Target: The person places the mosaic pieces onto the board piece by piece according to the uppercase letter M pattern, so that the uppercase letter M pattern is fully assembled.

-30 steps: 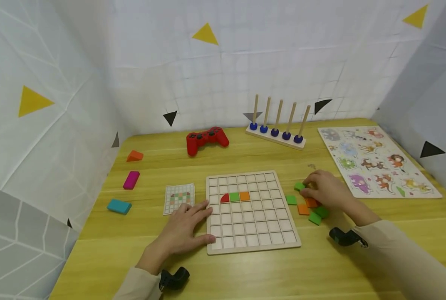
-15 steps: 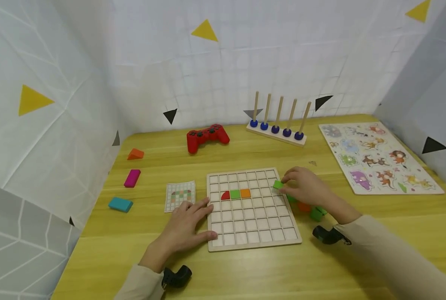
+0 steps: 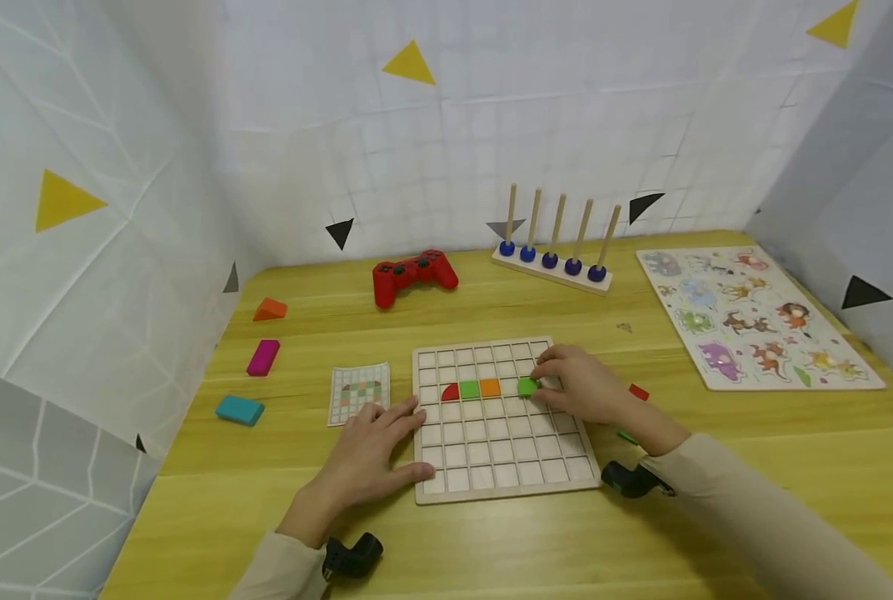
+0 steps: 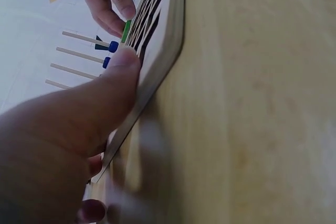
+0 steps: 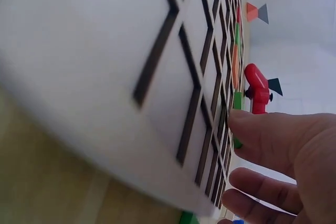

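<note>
A person sits at a yellow table with a wooden grid board in front of them. The right hand pinches a small green tile with the fingertips and holds it on the board, in the same row as three tiles that lie side by side: a red one, a green one and an orange one. One square between the orange tile and the pinched green tile looks bare. The left hand lies flat with its fingers spread, pressing on the left edge of the board so it does not slide. A little pattern card lies just beside that hand. It looks like the step in hand is putting the green tile into its square. The next move needs the tile to sit straight inside the square's thin walls, and the fingers to let go gently. A few spare tiles lie on the table near the right wrist.
</note>
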Demonstrator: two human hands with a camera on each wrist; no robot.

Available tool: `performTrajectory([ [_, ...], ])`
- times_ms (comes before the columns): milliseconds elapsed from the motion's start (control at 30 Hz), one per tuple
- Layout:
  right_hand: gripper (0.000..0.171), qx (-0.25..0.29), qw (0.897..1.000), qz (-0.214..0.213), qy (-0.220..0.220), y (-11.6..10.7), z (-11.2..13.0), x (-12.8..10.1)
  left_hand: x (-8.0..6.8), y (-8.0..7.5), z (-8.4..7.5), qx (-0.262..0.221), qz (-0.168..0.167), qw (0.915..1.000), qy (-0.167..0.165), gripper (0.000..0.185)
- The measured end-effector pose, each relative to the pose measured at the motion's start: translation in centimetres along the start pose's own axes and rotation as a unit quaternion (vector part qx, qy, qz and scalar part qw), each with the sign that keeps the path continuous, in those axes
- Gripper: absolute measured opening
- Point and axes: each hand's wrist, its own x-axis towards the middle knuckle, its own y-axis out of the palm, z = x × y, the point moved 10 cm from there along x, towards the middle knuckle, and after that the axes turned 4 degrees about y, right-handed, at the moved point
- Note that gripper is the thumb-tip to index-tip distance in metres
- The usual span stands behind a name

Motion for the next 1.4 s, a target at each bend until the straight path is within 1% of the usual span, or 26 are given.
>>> performTrajectory([
  [133,0.024,0.003,1.000,0.004,-0.022,0.1,1.2,0.6,0.0,-0.1,0.1,0.003,-0.005,1.0000,-0.001,0.078],
  [233,0.025,-0.005,1.000,0.007,-0.029,0.5,1.7,1.1,0.0,0.0,0.2,0.005,-0.004,1.0000,0.001,0.079],
  [367,0.026,-0.010,0.999,0.005,-0.031,0.9,1.6,1.5,0.0,0.1,0.1,0.003,-0.002,1.0000,0.003,0.078],
  [500,0.029,-0.005,0.999,-0.004,-0.032,0.9,1.5,1.6,0.0,0.0,0.1,0.000,-0.003,1.0000,0.004,0.078],
  [800,0.024,-0.002,1.000,-0.010,-0.029,1.1,1.3,1.5,0.0,0.0,0.0,-0.002,-0.001,1.0000,0.004,0.077],
  [900,0.023,0.006,1.000,-0.014,-0.023,0.5,1.1,1.3,0.0,0.1,0.0,-0.001,-0.001,1.0000,0.004,0.077],
  [967,0.023,0.020,1.000,-0.019,-0.009,-0.4,0.3,0.7,0.1,0.2,-0.1,0.001,0.001,1.0000,0.006,0.077],
  [1033,0.023,0.032,0.999,-0.029,0.005,-1.7,-1.0,-0.2,0.3,0.1,-0.2,0.003,0.000,0.9999,0.010,0.077],
  [1167,0.022,0.028,0.997,-0.040,0.058,-3.8,-5.3,-3.1,0.3,-0.1,-0.3,0.005,-0.002,0.9999,0.011,0.078],
  [1233,0.021,0.017,0.996,-0.037,0.080,-4.2,-7.5,-4.6,0.2,-0.1,-0.2,0.005,0.001,1.0000,0.006,0.078],
  [1300,0.020,0.012,0.995,-0.030,0.095,-4.3,-9.1,-6.0,0.1,0.0,0.0,0.004,0.004,1.0000,0.001,0.078],
  [1400,0.019,0.011,0.995,-0.027,0.092,-4.4,-10.3,-7.6,0.0,0.2,0.0,0.001,0.008,1.0000,0.001,0.078],
])
